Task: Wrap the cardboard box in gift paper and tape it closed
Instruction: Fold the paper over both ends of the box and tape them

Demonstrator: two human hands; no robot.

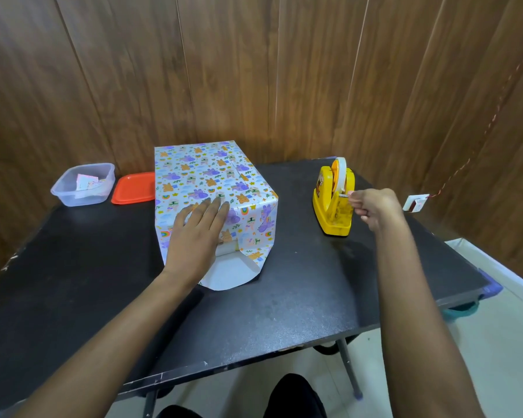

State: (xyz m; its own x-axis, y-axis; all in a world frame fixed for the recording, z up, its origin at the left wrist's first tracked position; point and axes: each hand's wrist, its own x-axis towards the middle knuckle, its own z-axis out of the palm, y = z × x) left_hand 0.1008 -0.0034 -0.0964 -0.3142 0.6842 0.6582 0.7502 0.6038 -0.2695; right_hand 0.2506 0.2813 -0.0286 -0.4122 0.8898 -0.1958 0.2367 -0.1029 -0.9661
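At ten o'clock on the black table (73,282), a clear plastic tub (61,193), lidless, with a few scraps of patterned paper (86,184) lying in the bottom. Just beside it toward three o'clock, a flat orange lid (133,187), close against the box; touching or not, impossible to tell.

Near the middle of the table, toward twelve o'clock, the cardboard box (224,164), no bare cardboard plainly on show, covered in gift paper (194,176). Left hand (198,236) laid over the box's near top edge at six o'clock, fingers straight and close together, pressing the folded paper down onto the near face; nothing gripped. Right hand (375,206) well apart from the box, out at its three o'clock, thumb and forefinger closed in a pinch on the loose end of the tape (341,173) at the cutter of a yellow tape dispenser (329,206), other fingers curled under.

Paper white, printed with purple and orange animals, rainbows, stars and green sprigs. Smooth over the top, with a seam toward one o'clock. On the near face, side flaps folded inward, a white gap between them low down. Bottom flap (233,274) not yet folded up, lying white side up on the table toward six o'clock, rounded along its near edge.
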